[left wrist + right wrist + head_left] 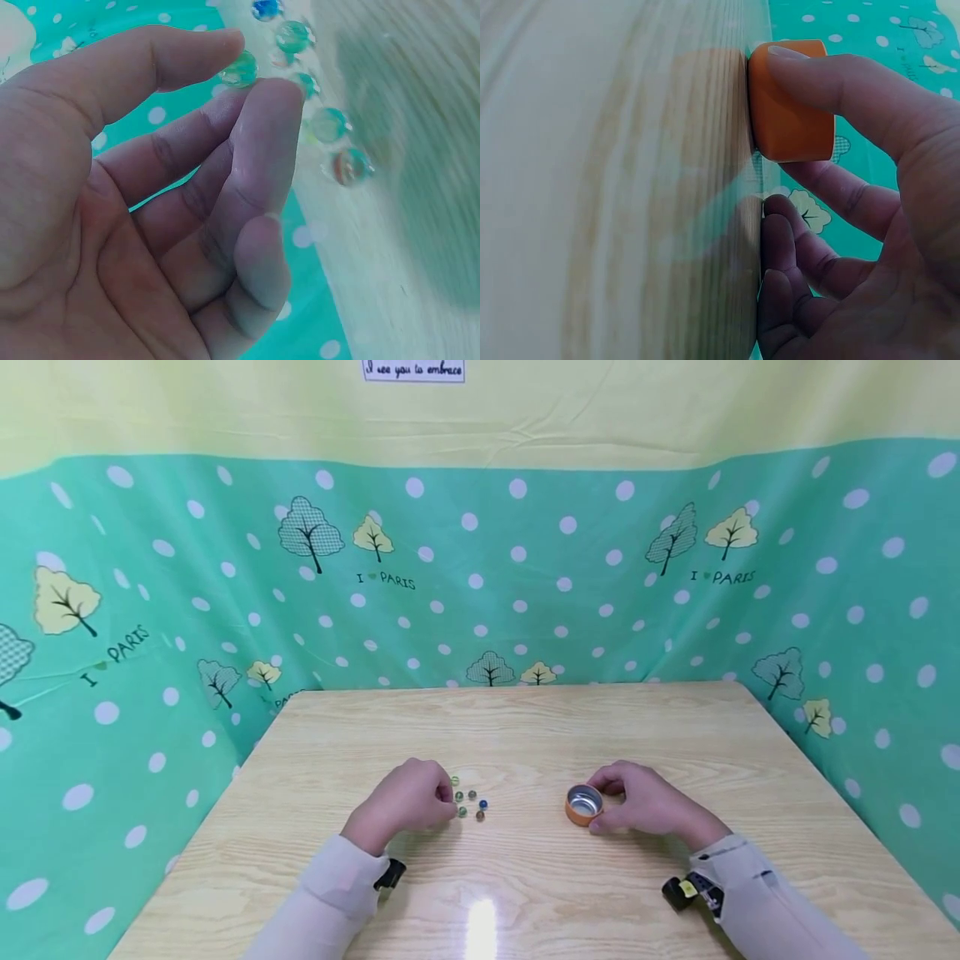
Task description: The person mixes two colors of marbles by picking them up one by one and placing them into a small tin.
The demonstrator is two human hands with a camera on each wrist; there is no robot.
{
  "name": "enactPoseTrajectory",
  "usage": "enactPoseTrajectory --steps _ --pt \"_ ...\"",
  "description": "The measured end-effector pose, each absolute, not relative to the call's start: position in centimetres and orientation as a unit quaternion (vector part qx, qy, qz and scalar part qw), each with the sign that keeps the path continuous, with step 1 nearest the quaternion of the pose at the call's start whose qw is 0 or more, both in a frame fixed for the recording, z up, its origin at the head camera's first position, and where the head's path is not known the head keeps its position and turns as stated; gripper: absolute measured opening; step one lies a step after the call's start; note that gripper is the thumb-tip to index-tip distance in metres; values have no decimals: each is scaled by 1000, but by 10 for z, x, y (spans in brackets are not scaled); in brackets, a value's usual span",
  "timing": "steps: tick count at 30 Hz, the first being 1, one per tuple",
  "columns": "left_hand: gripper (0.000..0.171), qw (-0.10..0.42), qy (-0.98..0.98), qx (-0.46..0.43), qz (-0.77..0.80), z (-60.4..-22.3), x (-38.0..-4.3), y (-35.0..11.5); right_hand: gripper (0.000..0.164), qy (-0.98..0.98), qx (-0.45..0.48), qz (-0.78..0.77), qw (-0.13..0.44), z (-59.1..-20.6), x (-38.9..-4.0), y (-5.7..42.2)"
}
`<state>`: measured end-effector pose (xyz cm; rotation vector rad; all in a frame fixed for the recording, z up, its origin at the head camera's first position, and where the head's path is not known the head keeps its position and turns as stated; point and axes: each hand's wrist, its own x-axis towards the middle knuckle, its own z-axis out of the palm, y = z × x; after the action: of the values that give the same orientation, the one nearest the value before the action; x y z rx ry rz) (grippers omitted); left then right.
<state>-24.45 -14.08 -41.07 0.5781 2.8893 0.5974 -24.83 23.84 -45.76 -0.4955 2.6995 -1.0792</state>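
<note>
My left hand (408,797) pinches a green glass marble (240,70) between thumb and fingertip, just off the tabletop. This marble is hidden behind the fingers in the head view. Right beside those fingertips lie several loose marbles, among them a blue one (483,804), a brown one (481,816) and a yellow-green one (455,781). My right hand (637,797) grips a small round orange tin (584,806) by its side, thumb on the near side. The tin stands on the table, its silvery inside facing up. Its other fingers rest near the tabletop, loosely curled.
The light wood table (525,727) holds both hands' work. A green dotted cloth (517,602) with tree prints hangs behind it and at both sides. Black devices are strapped at the left wrist (390,873) and right wrist (679,893).
</note>
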Motion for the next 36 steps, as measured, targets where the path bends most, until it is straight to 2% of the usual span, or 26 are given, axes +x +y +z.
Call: enactPoseTrajectory --steps 14,25,36 --pt "19 43 952 241 184 -407 -254 -109 44 916 -177 -349 86 -456 -247 238" --pt "7 48 952 237 190 -402 -257 -84 47 916 -173 -353 82 -459 -247 238" --pt "9 44 945 255 199 -404 -259 -58 46 917 -179 -349 78 -461 -248 240"
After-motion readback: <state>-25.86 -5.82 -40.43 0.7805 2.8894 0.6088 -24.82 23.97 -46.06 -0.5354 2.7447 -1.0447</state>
